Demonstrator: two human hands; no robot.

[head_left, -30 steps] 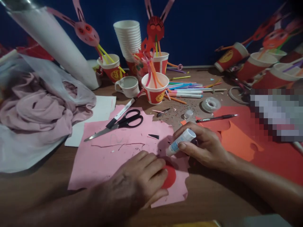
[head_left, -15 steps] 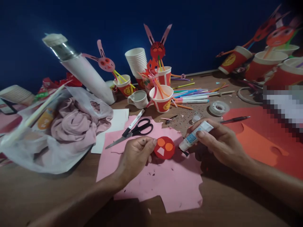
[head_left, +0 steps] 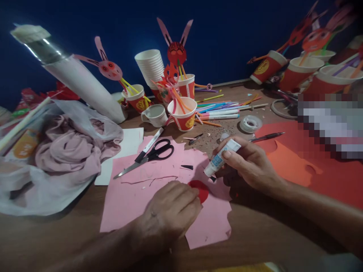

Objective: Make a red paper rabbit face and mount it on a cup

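My left hand [head_left: 172, 207] is turned with its back up, its fingers closed on a red paper disc [head_left: 202, 191] low over a pink paper sheet [head_left: 121, 206]. The part of the disc that shows is plain red; my fingers cover the rest. Between the thumb and fingers of my right hand [head_left: 249, 162] is a white glue tube [head_left: 219, 160] with a blue label, its nozzle end tilted down to the left, apart from the disc. Small black paper pieces [head_left: 187, 167] lie on the pink sheet nearby. Black-handled scissors [head_left: 159, 153] and a marker [head_left: 153, 139] rest at its upper left.
Behind stand red paper cups [head_left: 183, 121] with rabbit-faced paper figures [head_left: 110, 70], a mug [head_left: 155, 116] and stacked cups [head_left: 150, 66]. Markers [head_left: 221, 115] and a tape roll [head_left: 251, 123] lie right of centre. Left is a plastic bag with pink cloth [head_left: 70, 145]; right, red paper [head_left: 340, 177].
My left hand has rolled over, back up, and the disc's orange and pink pieces no longer show. The glue tube stays in my right hand. The whole view has shifted, with things now further left.
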